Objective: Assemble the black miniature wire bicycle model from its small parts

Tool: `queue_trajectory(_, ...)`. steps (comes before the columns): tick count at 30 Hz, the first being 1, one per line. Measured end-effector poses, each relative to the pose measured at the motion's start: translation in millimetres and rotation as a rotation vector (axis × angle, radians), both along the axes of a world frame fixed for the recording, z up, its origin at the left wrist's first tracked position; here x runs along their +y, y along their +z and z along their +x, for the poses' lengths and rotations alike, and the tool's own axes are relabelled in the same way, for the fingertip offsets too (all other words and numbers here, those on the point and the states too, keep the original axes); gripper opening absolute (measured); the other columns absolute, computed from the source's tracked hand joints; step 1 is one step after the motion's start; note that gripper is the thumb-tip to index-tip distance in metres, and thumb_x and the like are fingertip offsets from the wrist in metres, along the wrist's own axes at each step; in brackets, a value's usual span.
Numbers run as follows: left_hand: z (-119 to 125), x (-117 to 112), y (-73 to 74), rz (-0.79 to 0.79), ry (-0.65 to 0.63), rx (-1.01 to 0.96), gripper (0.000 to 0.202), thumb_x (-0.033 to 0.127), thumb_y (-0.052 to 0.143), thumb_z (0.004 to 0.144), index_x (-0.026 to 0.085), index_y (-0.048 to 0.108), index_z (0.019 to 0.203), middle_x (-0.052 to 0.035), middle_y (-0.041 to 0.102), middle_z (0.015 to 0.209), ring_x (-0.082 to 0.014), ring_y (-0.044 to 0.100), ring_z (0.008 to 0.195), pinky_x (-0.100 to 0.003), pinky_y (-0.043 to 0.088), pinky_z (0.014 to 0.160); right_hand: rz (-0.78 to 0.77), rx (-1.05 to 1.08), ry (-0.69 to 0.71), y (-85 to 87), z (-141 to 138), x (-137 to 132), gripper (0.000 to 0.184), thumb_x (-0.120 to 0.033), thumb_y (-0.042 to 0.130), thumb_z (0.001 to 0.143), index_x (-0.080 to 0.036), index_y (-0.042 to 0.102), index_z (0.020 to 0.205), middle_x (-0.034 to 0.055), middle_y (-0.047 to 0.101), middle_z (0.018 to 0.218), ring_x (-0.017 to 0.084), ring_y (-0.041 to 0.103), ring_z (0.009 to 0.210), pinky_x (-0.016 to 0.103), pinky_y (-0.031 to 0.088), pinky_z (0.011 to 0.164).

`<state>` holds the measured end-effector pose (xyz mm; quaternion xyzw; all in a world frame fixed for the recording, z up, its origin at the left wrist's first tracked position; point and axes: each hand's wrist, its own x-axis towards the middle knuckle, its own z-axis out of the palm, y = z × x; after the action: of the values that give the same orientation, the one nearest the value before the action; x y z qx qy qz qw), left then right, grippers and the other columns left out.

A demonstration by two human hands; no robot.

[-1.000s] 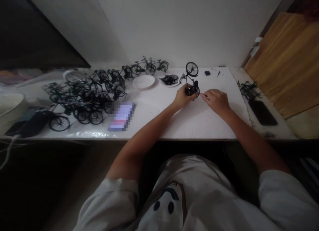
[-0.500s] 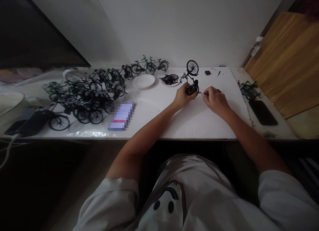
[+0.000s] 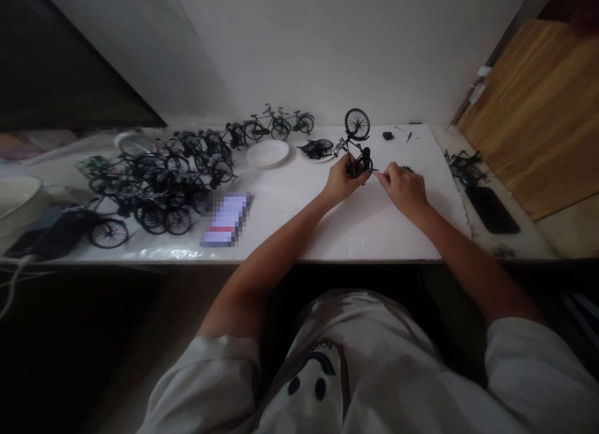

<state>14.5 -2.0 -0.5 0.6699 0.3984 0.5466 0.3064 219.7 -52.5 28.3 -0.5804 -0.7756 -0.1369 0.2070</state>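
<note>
My left hand [image 3: 344, 179] is wrapped round a dark miniature bicycle [image 3: 357, 125], tilted so that one spoked wheel sticks up above the fingers. The bicycle's other wheel sits low by my left thumb, partly covered by the hand. Just right of that lower wheel is my right hand [image 3: 405, 185], thumb and forefinger pinched together. A small thin tip shows between its fingertips and the wheel; its kind is too small to tell. Behind my left hand, a plate of dark bicycle parts [image 3: 318, 148] lies on the white tabletop [image 3: 374, 234].
Many miniature bicycles [image 3: 159, 184] crowd the left side, with others against the wall. A white plate [image 3: 267, 153] and a lit phone [image 3: 227, 218] lie between. At right are a dark phone [image 3: 492, 209], another small bicycle [image 3: 468, 167] and a small black block [image 3: 388, 135].
My right hand has turned slightly, and the thin pale rod seen by its fingertips is now less visible. My left hand keeps its hold on the bicycle. The whole view has shifted slightly.
</note>
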Motion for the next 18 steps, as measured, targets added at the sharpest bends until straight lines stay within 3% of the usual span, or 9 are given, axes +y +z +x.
queue_trajectory(6,-1,0,1.2,-0.012,-0.003,-0.003,0.04,0.028,0.09,0.082,0.023,0.05,0.087,0.0026,0.067,0.074,-0.0109,0.057,0.063,-0.026,0.043,0.061,0.017,0.039,0.077,1.0,2,-3,0.034,-0.043,0.045,0.115,-0.016,0.063,0.123,0.0183,0.079,0.109,0.031,0.073,0.098,0.036,0.043,0.073)
queue_trajectory(10,-3,1,2.3,0.018,0.02,0.034,0.045,0.026,0.094,0.077,0.023,0.05,0.085,0.0029,0.065,0.073,-0.011,0.053,0.064,-0.027,0.041,0.061,0.005,0.041,0.121,-2.9,6,1,0.025,-0.037,0.045,0.114,-0.018,0.061,0.122,0.0186,0.077,0.118,0.031,0.071,0.105,0.036,0.045,0.075)
queue_trajectory(15,-8,2,4.9,0.064,0.004,0.066,0.045,0.025,0.093,0.076,0.024,0.049,0.083,0.0029,0.062,0.074,-0.0117,0.052,0.066,-0.028,0.039,0.061,-0.005,0.032,0.126,-8.0,7,5,0.027,-0.038,0.044,0.117,-0.019,0.062,0.118,0.0187,0.078,0.12,0.03,0.072,0.105,0.035,0.044,0.074)
queue_trajectory(18,-9,2,7.3,0.085,0.012,0.079,0.044,0.025,0.093,0.075,0.023,0.05,0.082,0.0027,0.061,0.074,-0.0122,0.051,0.067,-0.028,0.039,0.061,0.008,0.04,0.103,-8.8,6,5,0.033,-0.042,0.043,0.118,-0.018,0.064,0.116,0.019,0.08,0.111,0.03,0.073,0.101,0.035,0.044,0.073)
